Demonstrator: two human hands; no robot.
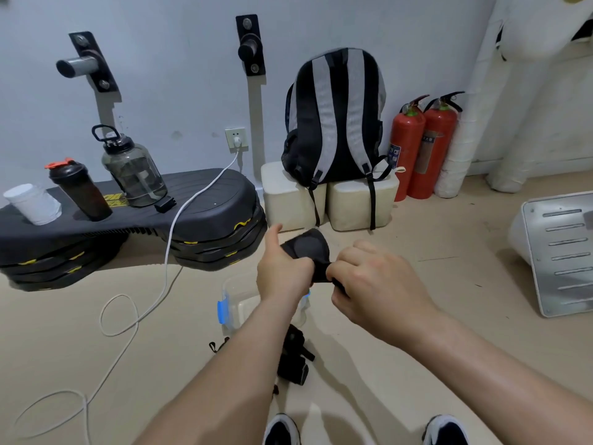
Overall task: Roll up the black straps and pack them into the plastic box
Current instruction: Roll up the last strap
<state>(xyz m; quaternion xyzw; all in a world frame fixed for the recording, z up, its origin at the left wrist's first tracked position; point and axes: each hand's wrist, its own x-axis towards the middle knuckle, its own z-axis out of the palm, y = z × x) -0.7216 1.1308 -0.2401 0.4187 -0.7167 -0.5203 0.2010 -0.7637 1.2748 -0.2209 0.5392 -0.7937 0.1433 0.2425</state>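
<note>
Both hands hold one black strap in the air above the floor. My left hand grips its left part, thumb raised beside the wide padded end. My right hand pinches the narrower end just to the right. Under my hands a clear plastic box with a blue latch stands open on the floor, partly hidden by my left forearm. More black straps lie in a loose heap on the floor in front of the box, between my forearms.
A stack of black step platforms at the left carries two bottles and a white cup. A white charging cable trails across the floor. A backpack sits on cream blocks, beside two red fire extinguishers. A white panel lies at the right.
</note>
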